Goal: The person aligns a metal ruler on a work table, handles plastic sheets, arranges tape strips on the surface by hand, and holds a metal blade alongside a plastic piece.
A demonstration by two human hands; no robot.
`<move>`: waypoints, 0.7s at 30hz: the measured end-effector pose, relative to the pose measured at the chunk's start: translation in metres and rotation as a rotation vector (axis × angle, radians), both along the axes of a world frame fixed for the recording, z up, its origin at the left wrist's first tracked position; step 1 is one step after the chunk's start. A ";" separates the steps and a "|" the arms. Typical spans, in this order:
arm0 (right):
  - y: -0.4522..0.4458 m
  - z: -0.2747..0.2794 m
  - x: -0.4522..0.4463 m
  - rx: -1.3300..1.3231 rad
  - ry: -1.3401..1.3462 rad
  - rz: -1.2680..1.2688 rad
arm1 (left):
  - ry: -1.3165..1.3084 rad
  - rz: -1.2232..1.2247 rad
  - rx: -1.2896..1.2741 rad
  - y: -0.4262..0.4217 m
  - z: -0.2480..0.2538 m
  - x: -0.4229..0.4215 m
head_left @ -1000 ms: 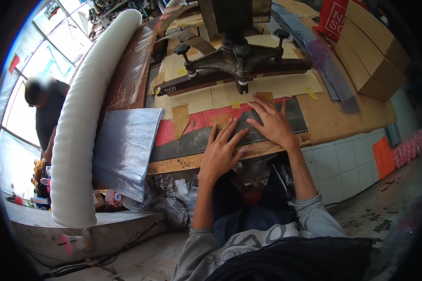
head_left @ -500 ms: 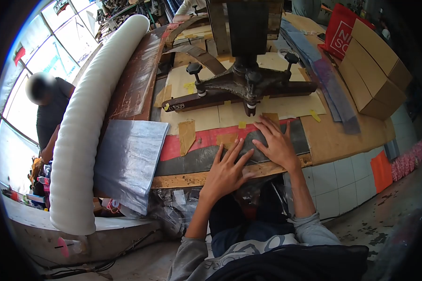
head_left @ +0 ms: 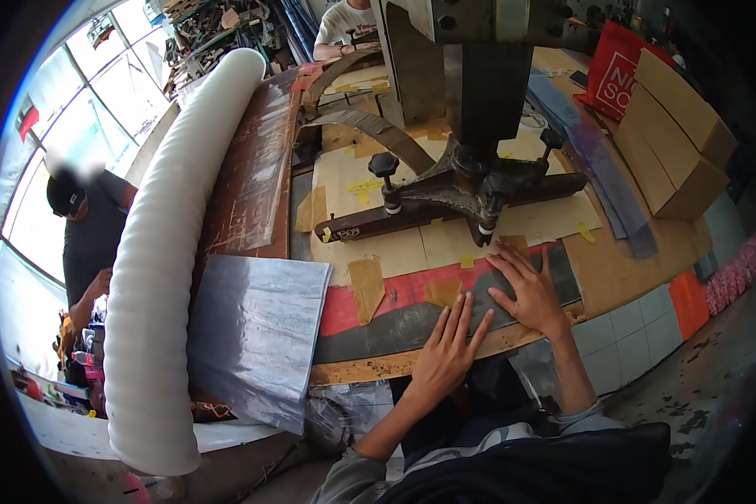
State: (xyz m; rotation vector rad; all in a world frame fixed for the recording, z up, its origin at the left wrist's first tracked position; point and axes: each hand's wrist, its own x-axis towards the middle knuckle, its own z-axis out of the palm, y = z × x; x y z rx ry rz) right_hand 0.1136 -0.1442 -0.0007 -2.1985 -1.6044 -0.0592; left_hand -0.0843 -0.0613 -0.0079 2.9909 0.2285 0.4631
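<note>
My left hand (head_left: pixel 447 351) lies flat at the front edge of the work table, palm down. Its fingertips rest on the dark grey mat (head_left: pixel 344 338), just short of a brown tape piece (head_left: pixel 443 292). My right hand (head_left: pixel 531 292) is spread on the mat and the red strip (head_left: pixel 405 292), with its fingertips close to another tape piece (head_left: pixel 514 244). Neither hand holds anything. Just beyond my right fingers stands a dark metal press head (head_left: pixel 470 181) with black knobs, its bar (head_left: pixel 353 228) over a pale taped sheet (head_left: pixel 403 262).
A stack of clear plastic sheets (head_left: pixel 256 328) lies to the left, beside a long white foam roll (head_left: pixel 155 294). Cardboard boxes (head_left: pixel 672 143) and a red bag (head_left: pixel 611 76) stand right. One person (head_left: pixel 92 223) is beyond the roll; another (head_left: pixel 344 25) sits behind the press.
The view has shifted, so the table appears lower and further right. My left hand has drawn back slightly from the tape, its fingers closer together. My right hand stays nearly in place.
</note>
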 end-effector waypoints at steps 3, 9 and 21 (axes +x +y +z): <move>0.000 -0.002 0.000 -0.006 0.000 -0.007 | 0.014 0.000 -0.014 -0.001 0.003 0.000; 0.000 -0.002 0.001 -0.004 -0.022 0.002 | -0.004 0.023 -0.062 -0.003 0.003 -0.002; 0.000 -0.001 0.000 -0.007 0.029 0.018 | 0.072 0.025 -0.055 0.002 0.013 0.001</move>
